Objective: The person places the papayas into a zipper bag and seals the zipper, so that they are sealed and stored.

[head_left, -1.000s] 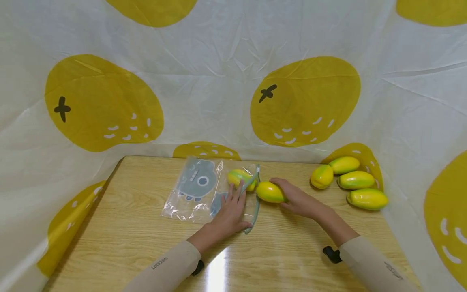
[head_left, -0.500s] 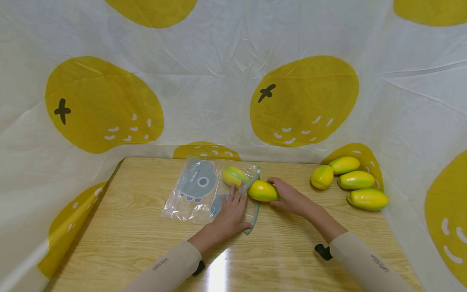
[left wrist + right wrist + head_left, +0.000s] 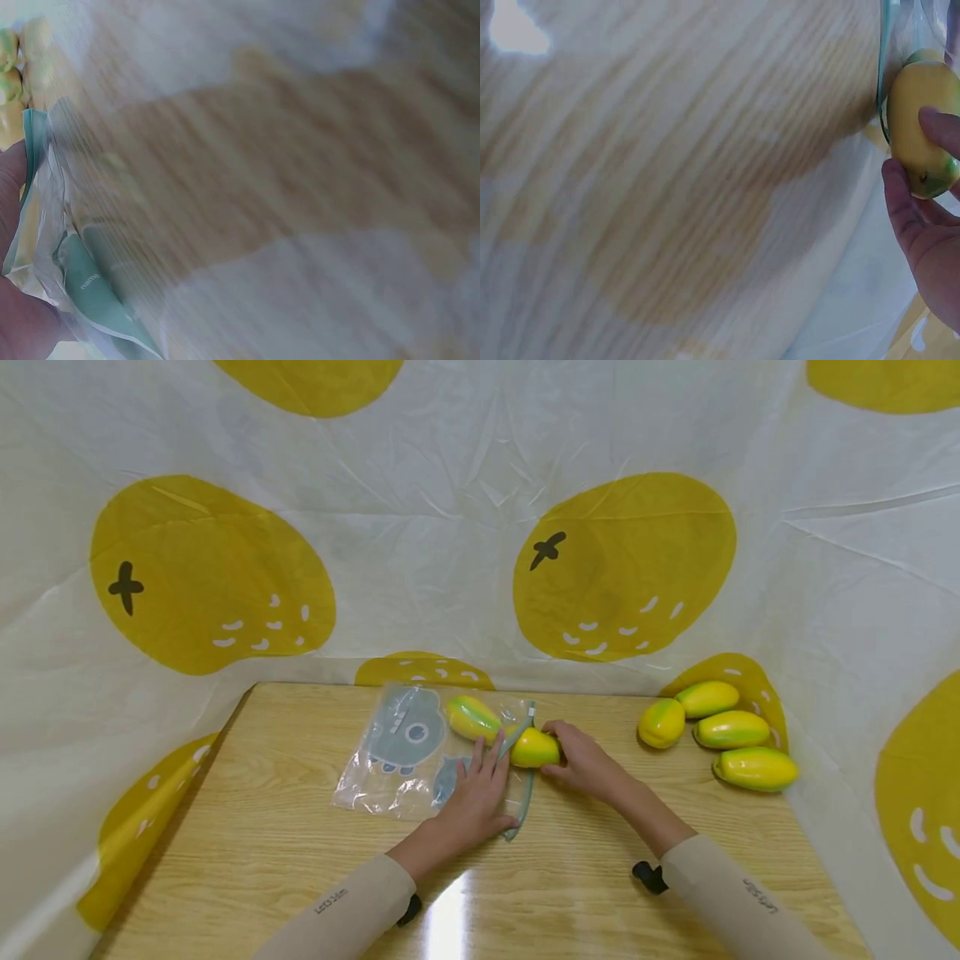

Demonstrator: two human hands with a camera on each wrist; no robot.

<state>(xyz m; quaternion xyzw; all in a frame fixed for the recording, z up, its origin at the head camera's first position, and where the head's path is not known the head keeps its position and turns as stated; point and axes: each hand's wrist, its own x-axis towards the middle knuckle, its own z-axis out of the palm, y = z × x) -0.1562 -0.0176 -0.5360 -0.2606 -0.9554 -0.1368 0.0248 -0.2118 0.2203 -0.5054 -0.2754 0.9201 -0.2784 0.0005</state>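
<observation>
A clear zip bag with a blue-grey cartoon print lies flat, its green-edged mouth facing right. One yellow-green papaya is inside it near the far edge. My right hand grips the near end of a second papaya, whose front end is in the bag's mouth, close to the first. In the right wrist view, thumb and fingers wrap that papaya's stem end. My left hand rests on the bag with straight, spread fingers, beside the green zip strip.
Several more papayas lie grouped at the table's back right. A wooden table carries everything. Behind and at both sides hangs a white cloth printed with large yellow fruit.
My right hand has moved left, pushing its papaya into the bag's mouth. The papaya inside has shifted left and slightly away. My left hand has stayed in place.
</observation>
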